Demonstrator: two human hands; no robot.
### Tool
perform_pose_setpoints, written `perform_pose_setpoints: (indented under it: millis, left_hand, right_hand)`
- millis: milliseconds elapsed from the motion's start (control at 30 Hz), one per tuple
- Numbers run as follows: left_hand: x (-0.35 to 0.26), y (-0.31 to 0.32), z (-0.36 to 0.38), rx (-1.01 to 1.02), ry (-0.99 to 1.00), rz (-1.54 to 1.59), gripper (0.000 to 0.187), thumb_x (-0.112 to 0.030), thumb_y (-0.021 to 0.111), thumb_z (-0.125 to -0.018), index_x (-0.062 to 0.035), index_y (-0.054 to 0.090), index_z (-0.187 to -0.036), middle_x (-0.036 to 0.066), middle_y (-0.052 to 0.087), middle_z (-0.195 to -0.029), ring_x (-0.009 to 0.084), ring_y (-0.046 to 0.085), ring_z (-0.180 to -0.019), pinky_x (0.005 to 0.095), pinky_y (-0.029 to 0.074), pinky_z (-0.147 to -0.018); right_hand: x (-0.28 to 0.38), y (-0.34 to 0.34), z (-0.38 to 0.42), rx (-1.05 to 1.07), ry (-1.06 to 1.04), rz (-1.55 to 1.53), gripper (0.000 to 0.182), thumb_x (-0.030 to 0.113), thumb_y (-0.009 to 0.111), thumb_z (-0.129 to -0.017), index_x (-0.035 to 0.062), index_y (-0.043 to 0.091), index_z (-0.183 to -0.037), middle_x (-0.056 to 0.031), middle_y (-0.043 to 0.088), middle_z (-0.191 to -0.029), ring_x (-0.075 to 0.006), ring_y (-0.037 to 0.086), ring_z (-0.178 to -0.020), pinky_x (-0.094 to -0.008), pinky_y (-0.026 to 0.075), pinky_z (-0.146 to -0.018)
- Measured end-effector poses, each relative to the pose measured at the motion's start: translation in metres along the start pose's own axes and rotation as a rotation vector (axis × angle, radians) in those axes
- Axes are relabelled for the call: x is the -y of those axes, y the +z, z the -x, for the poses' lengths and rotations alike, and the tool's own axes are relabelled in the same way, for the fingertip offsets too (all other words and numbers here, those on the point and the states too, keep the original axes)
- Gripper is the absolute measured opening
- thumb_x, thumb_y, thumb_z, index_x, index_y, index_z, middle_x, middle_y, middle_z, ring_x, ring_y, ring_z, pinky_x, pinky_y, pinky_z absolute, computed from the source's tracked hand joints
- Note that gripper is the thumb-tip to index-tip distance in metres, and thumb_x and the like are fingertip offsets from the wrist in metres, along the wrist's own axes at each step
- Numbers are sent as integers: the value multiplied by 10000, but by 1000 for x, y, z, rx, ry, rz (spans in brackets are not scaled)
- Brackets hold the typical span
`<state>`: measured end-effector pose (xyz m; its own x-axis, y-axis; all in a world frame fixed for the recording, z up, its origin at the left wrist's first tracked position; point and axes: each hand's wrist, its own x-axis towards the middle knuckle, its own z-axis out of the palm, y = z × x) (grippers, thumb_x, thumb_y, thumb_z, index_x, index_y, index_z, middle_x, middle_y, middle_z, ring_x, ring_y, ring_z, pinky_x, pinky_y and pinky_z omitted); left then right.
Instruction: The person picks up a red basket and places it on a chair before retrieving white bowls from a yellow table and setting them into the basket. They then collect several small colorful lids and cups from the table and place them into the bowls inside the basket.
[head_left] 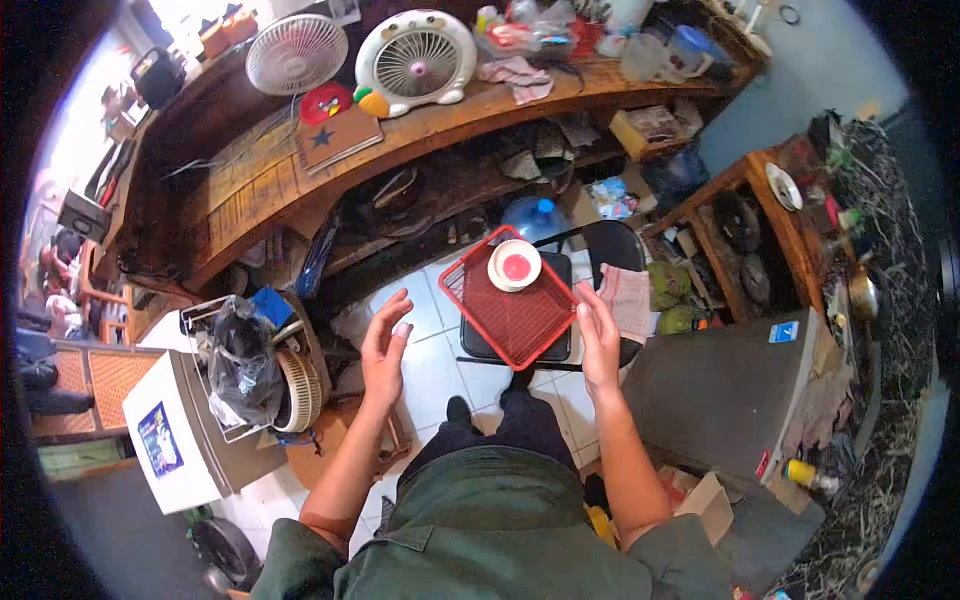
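Observation:
A red mesh basket [522, 312] rests on the seat of a black chair [482, 343] in front of me. Near its far corner sits a small white bowl [497, 264] with something pink-red in its centre. My left hand [384, 350] is raised to the left of the basket, apart from it, fingers spread and holding nothing. At the basket's right corner is my right hand [599, 345], its fingers stretched out and overlapping the rim in this view.
A pinkish checked cloth [625, 300] hangs right of the chair. Beyond stands a long wooden counter [235, 215] bearing a white animal-shaped fan [415, 62]. A grey fridge [710, 385] is at right; a white box-like appliance [185, 435] with a wire rack [205, 330] is at left.

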<state>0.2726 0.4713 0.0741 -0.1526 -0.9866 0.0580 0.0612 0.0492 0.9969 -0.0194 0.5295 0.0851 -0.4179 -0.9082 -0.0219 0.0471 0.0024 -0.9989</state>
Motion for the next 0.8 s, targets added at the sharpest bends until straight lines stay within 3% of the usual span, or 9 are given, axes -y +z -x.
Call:
perform_pose_setpoints:
  millis: [133,167,300,467,667,733,800]
  left_hand:
    - [-23,19,-1,42,-34,101,373,-295,469,-978,-47,522,-1253,127,437,-1419,240,461,-1264,380,398,-1006]
    - [-26,25,-4,92,-10,51,486,-425,407,-987,-58,472,-1300,124,406,-1443,266,452,-1275,423,383,-1017]
    - [-50,66,-6,164,28,124,568,-493,377,-977,-50,442,-1326,126,402,-1441,274,435,-1287,436,365,-1039]
    - [-60,140,0,333,54,154,597,-512,327,-986,-36,428,-1332,146,400,-1438,275,431,-1288,441,347,-1055]
    - [-44,235,23,524,116,229,639,-550,359,-968,-34,435,-1337,137,412,-1434,253,459,-1260,400,360,-1012]
    - [-60,267,40,555,49,332,627,-540,343,-977,-43,420,-1352,144,401,-1439,273,446,-1266,419,361,-1005]
    - [-64,289,52,609,17,408,573,-466,388,-985,-8,426,-1327,136,380,-1452,236,415,-1290,363,333,-1038]
  right_hand:
    - [36,-27,22,-93,-90,29,400,248,492,-987,5,510,-1304,-115,465,-1398,-206,403,-1317,-328,283,-1099]
    - [42,-36,28,-100,-97,29,420,278,467,-995,15,494,-1321,-107,444,-1418,-207,380,-1337,-356,273,-1107]
    - [69,-72,57,-163,-103,1,471,325,438,-1002,28,440,-1367,-105,386,-1463,-234,311,-1385,-424,236,-1124]
    - [91,-131,102,-282,-98,-64,491,345,413,-1007,30,412,-1383,-112,370,-1473,-265,283,-1398,-426,201,-1137]
    - [99,-191,154,-389,-53,-203,497,371,367,-1013,43,402,-1385,-123,358,-1478,-285,286,-1396,-448,195,-1141]
    - [98,-209,164,-408,-56,-209,508,383,347,-1015,39,398,-1386,-132,353,-1479,-290,287,-1394,-455,195,-1141]
    - [99,-223,170,-379,-57,-209,517,390,335,-1015,37,393,-1389,-139,352,-1477,-294,289,-1392,-462,196,-1141]
